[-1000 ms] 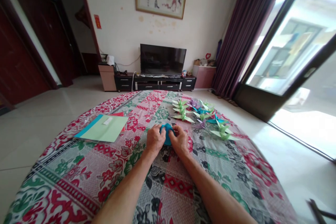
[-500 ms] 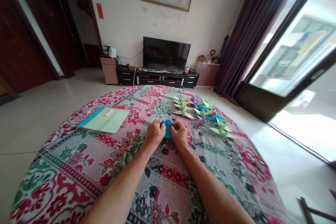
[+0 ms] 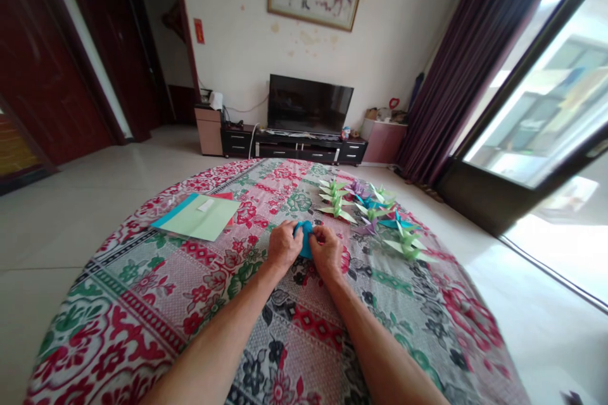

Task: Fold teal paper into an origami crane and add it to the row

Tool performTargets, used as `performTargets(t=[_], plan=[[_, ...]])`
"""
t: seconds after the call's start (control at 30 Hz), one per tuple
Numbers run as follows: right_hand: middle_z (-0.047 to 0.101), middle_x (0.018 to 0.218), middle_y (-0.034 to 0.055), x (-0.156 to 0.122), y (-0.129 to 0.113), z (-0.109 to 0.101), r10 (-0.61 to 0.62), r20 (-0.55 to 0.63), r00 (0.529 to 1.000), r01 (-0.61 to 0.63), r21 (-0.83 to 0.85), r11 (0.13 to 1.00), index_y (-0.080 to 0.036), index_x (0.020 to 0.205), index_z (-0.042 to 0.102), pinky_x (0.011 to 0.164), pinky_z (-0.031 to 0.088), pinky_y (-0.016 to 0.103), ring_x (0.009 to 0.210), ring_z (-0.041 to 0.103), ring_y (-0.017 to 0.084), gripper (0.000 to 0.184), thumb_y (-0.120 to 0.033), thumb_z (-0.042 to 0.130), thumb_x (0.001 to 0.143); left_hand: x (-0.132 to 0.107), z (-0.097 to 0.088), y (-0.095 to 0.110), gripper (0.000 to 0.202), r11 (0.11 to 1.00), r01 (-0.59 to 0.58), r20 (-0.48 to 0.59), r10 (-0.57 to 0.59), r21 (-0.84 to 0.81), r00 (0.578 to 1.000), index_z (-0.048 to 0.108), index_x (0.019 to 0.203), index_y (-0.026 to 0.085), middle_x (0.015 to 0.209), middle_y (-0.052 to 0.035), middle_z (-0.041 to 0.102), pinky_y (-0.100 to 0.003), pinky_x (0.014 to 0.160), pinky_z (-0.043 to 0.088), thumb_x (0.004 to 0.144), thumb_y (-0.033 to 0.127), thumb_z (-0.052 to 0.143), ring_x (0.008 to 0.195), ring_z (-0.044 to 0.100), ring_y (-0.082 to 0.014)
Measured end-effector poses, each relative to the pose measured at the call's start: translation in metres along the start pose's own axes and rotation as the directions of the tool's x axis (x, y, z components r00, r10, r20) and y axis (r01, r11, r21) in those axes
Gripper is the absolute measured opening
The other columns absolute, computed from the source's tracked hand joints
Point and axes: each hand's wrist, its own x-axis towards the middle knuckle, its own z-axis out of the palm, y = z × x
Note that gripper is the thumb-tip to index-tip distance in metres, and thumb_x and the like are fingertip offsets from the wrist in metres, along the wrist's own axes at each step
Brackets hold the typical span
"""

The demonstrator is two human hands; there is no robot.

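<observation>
A small folded piece of blue paper is pinched between my two hands just above the middle of the patterned tablecloth. My left hand grips its left side, thumb against the near face. On the right side, my right hand is closed on the same paper with thumb and fingertips. The paper's upper part looks bent or curled; its exact folds are too small to make out. To the right of my hands stand several folded paper cranes, among them a green crane and a blue crane.
A stack of coloured paper sheets, pale green on top, lies to the left with a small white scrap on it. The round table's flowered cloth spreads beneath. Beyond it stand a television and a low cabinet.
The camera view has tilted and shifted slightly, so the room appears lower and further right. Both hands keep hold of the blue paper, and its top edge looks more bent.
</observation>
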Motion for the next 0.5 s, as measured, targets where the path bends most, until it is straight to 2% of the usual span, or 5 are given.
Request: performTargets(t=[0.2,0.3,0.4,0.5], plan=[[0.065,0.073,0.0035,-0.003,-0.005,0.001,0.004,0.006,1.000,-0.005,0.052,0.999,-0.017,0.079,0.063,0.062,0.045,0.025,0.065,0.057,0.015,0.020,-0.029,0.052,0.067,0.001,0.000,0.000,0.020,1.000,-0.010,-0.014,0.010,-0.005,1.000,0.066,0.075,0.017,0.071,-0.0056,0.064,-0.023,0.064,0.038,0.081,0.020,0.047,0.067,0.058,-0.0150],[0.064,0.072,0.0034,-0.004,-0.004,0.000,0.083,0.016,0.996,-0.084,0.076,0.994,-0.015,0.085,0.063,0.062,0.045,0.026,0.064,0.057,0.015,0.026,-0.030,0.053,0.065,0.000,0.000,-0.001,0.020,1.000,-0.009,-0.026,0.009,-0.007,1.000,0.066,0.077,0.017,0.072,-0.0055,0.065,-0.023,0.065,0.039,0.082,0.021,0.047,0.068,0.058,-0.0151],[0.062,0.066,0.0018,-0.003,0.000,-0.004,0.152,0.077,0.985,-0.159,0.095,0.983,-0.013,0.092,0.062,0.058,0.044,0.025,0.059,0.055,0.015,0.034,-0.030,0.054,0.064,0.000,0.000,-0.002,0.020,1.000,-0.023,-0.053,0.022,-0.019,0.998,0.066,0.078,0.016,0.074,-0.0062,0.065,-0.023,0.067,0.040,0.082,0.021,0.047,0.070,0.059,-0.0156],[0.063,0.065,0.0015,-0.004,0.001,-0.010,0.130,0.172,0.976,-0.153,0.125,0.980,-0.013,0.090,0.064,0.055,0.043,0.024,0.057,0.054,0.014,0.033,-0.027,0.052,0.063,0.001,0.000,-0.004,0.020,0.999,-0.024,-0.083,0.021,-0.036,0.996,0.067,0.081,0.016,0.077,-0.0071,0.067,-0.024,0.071,0.042,0.082,0.020,0.047,0.074,0.060,-0.0164]])
